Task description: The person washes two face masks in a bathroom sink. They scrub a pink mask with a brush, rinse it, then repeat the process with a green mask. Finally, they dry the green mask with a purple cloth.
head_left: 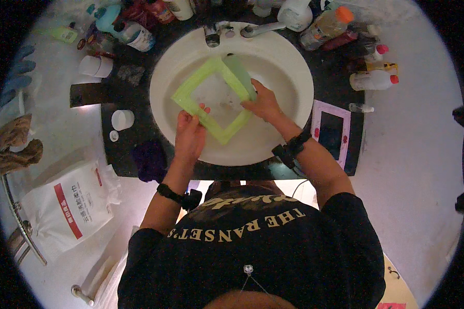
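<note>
A light green picture frame (191, 91) with an open middle is tilted cornerwise above the white sink basin (165, 67). My left hand (191, 133) is closed on its lower left edge, fingertips showing inside the opening. The right edge is held in my right hand (266, 105), with the thumb toward the opening and the fingers wrapped round the outer side. A grey-green strip (237, 69) shows along the frame's upper right side; I cannot tell whether it is a separate piece. Through the opening the basin's drain (231, 104) is visible.
A faucet (211, 37) and its lever (265, 29) stand at the far rim. Bottles crowd the back counter, including one with an orange cap (327, 28). A pink frame (331, 133) lies right, a purple cloth (149, 160) left, and a white bag (69, 206) hangs lower left.
</note>
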A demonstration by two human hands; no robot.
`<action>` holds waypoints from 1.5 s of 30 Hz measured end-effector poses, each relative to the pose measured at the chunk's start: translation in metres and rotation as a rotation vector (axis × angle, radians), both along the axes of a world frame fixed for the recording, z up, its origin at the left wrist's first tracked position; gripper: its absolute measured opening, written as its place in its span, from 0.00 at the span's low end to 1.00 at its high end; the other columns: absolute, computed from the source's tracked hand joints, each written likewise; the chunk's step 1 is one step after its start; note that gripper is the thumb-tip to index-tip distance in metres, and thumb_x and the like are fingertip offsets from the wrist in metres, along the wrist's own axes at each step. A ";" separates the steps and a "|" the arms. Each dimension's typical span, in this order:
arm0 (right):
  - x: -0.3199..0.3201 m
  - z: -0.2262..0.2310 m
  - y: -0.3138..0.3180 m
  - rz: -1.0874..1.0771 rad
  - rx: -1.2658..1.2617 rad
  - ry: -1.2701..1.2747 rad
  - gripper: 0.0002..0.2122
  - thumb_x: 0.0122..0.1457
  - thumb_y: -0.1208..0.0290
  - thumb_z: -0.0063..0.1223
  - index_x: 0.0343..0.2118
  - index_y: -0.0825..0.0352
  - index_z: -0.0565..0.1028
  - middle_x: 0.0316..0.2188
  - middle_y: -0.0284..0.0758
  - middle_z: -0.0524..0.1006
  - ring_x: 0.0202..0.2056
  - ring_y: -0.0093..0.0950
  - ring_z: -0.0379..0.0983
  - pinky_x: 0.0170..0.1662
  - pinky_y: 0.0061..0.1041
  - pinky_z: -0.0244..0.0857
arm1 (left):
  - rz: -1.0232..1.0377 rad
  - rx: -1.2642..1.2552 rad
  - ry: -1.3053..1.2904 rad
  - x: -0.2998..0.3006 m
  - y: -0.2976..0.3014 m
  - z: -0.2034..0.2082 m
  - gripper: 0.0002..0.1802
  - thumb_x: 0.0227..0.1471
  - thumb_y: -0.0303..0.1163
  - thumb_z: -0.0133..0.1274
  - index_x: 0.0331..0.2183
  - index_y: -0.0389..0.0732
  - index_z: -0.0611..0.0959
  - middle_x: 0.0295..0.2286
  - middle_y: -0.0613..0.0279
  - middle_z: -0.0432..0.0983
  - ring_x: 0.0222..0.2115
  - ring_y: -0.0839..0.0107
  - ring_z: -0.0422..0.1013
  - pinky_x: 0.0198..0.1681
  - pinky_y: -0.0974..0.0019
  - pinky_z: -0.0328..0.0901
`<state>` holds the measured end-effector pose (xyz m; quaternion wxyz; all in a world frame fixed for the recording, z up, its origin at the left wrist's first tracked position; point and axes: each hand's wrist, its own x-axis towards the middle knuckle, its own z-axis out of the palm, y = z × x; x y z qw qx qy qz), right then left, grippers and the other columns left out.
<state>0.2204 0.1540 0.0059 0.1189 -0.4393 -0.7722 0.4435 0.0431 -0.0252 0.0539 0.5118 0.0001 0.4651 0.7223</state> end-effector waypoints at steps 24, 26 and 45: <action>-0.025 0.047 0.027 0.038 0.303 0.094 0.25 0.56 0.70 0.55 0.58 0.65 0.65 0.46 0.49 0.73 0.45 0.45 0.72 0.50 0.35 0.65 | -0.345 -0.191 0.279 -0.059 0.044 0.023 0.23 0.62 0.31 0.44 0.57 0.42 0.64 0.53 0.58 0.66 0.42 0.62 0.73 0.40 0.62 0.70; -0.018 0.047 0.008 -0.027 0.114 0.066 0.23 0.59 0.71 0.51 0.58 0.65 0.66 0.44 0.49 0.74 0.44 0.45 0.72 0.50 0.35 0.66 | -0.230 -0.142 0.121 -0.050 0.037 0.019 0.22 0.63 0.31 0.43 0.57 0.43 0.63 0.54 0.57 0.65 0.40 0.61 0.73 0.40 0.60 0.70; 0.006 0.076 -0.040 -0.014 0.008 0.179 0.22 0.60 0.71 0.48 0.59 0.60 0.66 0.29 0.47 0.77 0.29 0.41 0.75 0.35 0.39 0.68 | 0.044 -0.044 -0.200 -0.036 -0.006 -0.004 0.24 0.63 0.34 0.43 0.59 0.53 0.61 0.56 0.66 0.63 0.43 0.61 0.69 0.50 0.53 0.64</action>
